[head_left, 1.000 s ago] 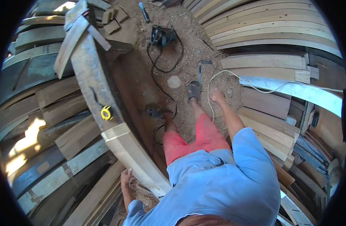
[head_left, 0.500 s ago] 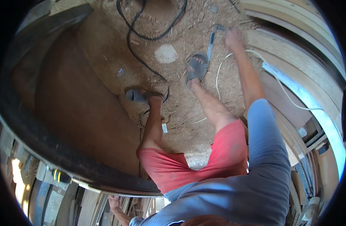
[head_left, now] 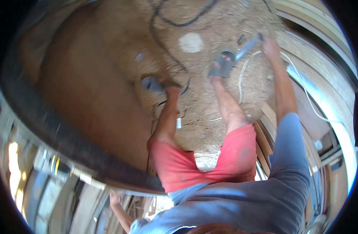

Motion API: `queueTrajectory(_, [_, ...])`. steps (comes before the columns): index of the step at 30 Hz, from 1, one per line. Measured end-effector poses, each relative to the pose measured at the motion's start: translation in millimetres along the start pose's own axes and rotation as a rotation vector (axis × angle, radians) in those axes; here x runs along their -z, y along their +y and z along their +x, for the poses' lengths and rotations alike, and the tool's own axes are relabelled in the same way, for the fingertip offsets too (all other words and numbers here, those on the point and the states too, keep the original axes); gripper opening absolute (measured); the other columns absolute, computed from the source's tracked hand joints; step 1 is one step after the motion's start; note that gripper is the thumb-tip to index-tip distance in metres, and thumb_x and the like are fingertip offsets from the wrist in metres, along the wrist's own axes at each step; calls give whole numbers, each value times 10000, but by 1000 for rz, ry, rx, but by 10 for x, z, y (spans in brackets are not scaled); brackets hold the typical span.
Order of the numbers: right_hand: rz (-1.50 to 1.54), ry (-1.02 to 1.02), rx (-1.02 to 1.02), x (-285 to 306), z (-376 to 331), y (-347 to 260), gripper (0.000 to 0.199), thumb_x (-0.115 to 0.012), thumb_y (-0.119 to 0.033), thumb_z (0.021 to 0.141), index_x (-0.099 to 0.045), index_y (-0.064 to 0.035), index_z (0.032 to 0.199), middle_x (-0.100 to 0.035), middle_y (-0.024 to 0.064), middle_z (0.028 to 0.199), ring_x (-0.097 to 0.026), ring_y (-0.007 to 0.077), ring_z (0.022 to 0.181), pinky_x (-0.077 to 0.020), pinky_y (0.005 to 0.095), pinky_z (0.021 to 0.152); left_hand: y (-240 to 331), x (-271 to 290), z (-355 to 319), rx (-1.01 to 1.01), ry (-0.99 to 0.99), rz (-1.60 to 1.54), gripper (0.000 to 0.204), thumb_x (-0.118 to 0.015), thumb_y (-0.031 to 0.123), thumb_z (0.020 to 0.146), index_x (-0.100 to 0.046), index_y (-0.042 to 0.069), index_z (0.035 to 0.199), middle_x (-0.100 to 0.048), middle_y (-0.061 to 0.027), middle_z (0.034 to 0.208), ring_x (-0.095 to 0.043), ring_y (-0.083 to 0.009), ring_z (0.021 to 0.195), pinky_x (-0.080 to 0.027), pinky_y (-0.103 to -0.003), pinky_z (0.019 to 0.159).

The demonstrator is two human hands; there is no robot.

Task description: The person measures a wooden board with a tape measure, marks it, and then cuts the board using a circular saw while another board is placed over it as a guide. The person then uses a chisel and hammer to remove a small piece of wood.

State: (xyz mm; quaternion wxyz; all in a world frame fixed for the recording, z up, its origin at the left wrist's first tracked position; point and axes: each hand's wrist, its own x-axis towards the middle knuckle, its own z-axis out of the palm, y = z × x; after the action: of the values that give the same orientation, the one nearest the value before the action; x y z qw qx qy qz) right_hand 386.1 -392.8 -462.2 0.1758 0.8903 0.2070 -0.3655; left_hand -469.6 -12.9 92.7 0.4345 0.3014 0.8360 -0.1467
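Observation:
At the upper right, my right hand [head_left: 271, 47] reaches low over the floor, closed on the end of a flat silver metal tool with a dark head [head_left: 247, 48]. It looks like a square, but blur hides the detail. The tool's blade slants down toward the sandal [head_left: 222, 66] on my right foot. A small dark piece [head_left: 240, 39] lies on the ground beside the blade. Far lower left, my left hand [head_left: 115, 198] is at the rim of a large dark-edged brown panel [head_left: 91, 89]. Its fingers are smeared by motion.
A black cable [head_left: 159, 37] loops over the dusty, shaving-covered floor, and a white cord [head_left: 241, 82] curves near my right arm. Stacked boards [head_left: 315, 43] line the right side. More planks [head_left: 50, 202] stand at lower left. A pale flat patch [head_left: 190, 42] marks the ground.
My right hand has closed on the flat metal tool, which has swung from near upright to a slant. A small dark piece now shows beside it. The whole view has shifted.

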Motion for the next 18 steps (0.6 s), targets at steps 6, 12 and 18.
queueTrajectory(6, [270, 353, -233, 614, -1039, 573, 506, -486, -415, 1034, -537, -35, 1366, -678, 325, 1210, -641, 508, 1150, -494, 567, 964, 629, -489, 208, -182, -240, 302, 62, -652, 22, 866, -669, 62, 822, -578, 25, 711, -557, -68, 653, -460, -263, 576])
queueTrajectory(12, [1393, 488, -127, 1749, -2034, -40, 326, -467, -193, 1083, -523, 4, 1337, -702, 184, 1137, -704, 269, 1082, -572, 393, 858, 430, -668, 62, -256, -114, 25, 448, -816, -6, 818, -655, -19, 1237, -750, -69, 958, -683, -116, 846, -571, -257, 807])
queueTrajectory(18, [1900, 100, 350, 2615, -3929, -1607, 252, -588, -167, 1073, -598, -44, 1293, -710, 101, 1125, -704, 192, 1000, -582, 338, 833, 454, -1066, 109, -468, 305, 88, 625, -712, 272, 980, -486, -39, 1472, -665, -220, 1297, -665, -269, 1151, -533, -393, 994])
